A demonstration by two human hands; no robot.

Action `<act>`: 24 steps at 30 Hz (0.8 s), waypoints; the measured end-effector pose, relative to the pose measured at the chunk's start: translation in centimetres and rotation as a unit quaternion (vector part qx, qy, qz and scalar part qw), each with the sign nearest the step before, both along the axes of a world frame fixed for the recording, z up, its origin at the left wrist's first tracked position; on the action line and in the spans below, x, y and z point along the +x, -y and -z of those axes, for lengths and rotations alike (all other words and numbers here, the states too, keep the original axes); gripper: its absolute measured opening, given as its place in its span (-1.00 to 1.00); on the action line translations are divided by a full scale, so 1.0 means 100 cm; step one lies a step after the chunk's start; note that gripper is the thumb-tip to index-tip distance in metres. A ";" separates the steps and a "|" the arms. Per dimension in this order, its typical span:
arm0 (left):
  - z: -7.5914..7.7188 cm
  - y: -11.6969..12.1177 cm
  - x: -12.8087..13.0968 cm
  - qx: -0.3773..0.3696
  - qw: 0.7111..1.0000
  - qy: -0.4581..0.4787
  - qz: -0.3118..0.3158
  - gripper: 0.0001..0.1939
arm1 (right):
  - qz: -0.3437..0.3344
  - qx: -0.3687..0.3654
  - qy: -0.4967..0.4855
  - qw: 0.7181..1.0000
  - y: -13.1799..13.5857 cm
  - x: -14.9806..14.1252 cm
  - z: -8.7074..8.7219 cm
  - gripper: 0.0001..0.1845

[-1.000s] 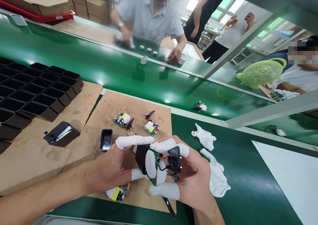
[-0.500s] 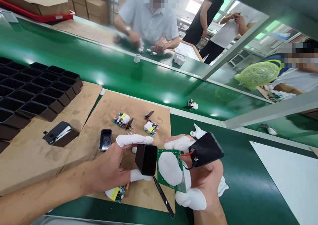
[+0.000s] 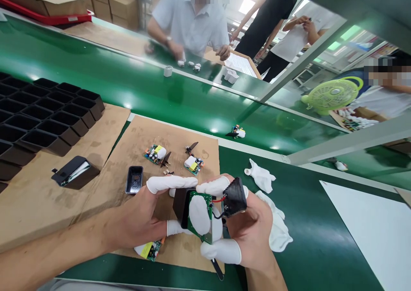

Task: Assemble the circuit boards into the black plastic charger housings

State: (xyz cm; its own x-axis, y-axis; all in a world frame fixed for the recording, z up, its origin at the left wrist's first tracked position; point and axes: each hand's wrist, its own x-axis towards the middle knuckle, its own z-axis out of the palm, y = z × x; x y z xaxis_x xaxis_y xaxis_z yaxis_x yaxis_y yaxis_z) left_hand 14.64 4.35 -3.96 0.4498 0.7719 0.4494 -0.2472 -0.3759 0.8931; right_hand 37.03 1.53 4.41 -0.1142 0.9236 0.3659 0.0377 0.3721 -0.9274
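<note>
My left hand (image 3: pixel 146 216), with white finger cots, grips a black plastic case (image 3: pixel 180 206) between thumb and fingers. In my right hand (image 3: pixel 245 235), also in finger cots, is a green circuit board (image 3: pixel 207 195) with a white blob (image 3: pixel 199 215) on it. Its left edge meets the open mouth of the case; how far it reaches inside is hidden. Red and black wires join the board to a black end cap (image 3: pixel 235 197) above my right palm. Black tweezers (image 3: pixel 217 269) lie below, partly covered by my right hand.
Circuit boards (image 3: pixel 155 153) and a small black shell (image 3: pixel 134 179) lie on cardboard (image 3: pixel 112 205). Rows of black cases (image 3: pixel 48 111) stand at left, near a part-filled case (image 3: pixel 75 172). White cloths (image 3: pixel 276 222) lie at right. A co-worker (image 3: pixel 192 21) sits across the green conveyor (image 3: pixel 144 90).
My right hand has moved left, bringing the circuit board against the mouth of the case. The end cap came along. On the conveyor, a board and a white piece have shifted left.
</note>
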 end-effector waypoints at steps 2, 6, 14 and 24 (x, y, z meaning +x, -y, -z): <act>-0.002 0.000 0.001 -0.025 0.999 0.012 0.019 -0.20 | 0.006 0.011 0.015 1.000 0.000 -0.001 -0.001 -0.24; 0.001 0.000 0.001 -0.028 0.999 0.019 0.023 -0.12 | 0.023 0.021 0.049 0.998 0.000 -0.002 -0.005 -0.30; 0.004 -0.001 -0.002 -0.011 1.000 0.001 0.020 -0.17 | 0.008 0.026 0.058 0.998 0.000 -0.003 -0.008 -0.29; -0.001 -0.001 -0.005 -0.002 0.999 -0.034 0.004 -0.19 | -0.008 0.020 0.070 0.997 0.000 -0.001 -0.003 -0.22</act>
State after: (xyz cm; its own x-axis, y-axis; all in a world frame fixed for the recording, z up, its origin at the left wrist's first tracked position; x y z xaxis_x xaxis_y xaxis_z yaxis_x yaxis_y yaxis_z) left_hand 14.13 4.42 -3.89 0.4855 0.7695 0.4150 -0.1892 -0.3709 0.9092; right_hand 36.94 1.51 4.74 -0.1818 0.9059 0.3825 0.1604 0.4111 -0.8974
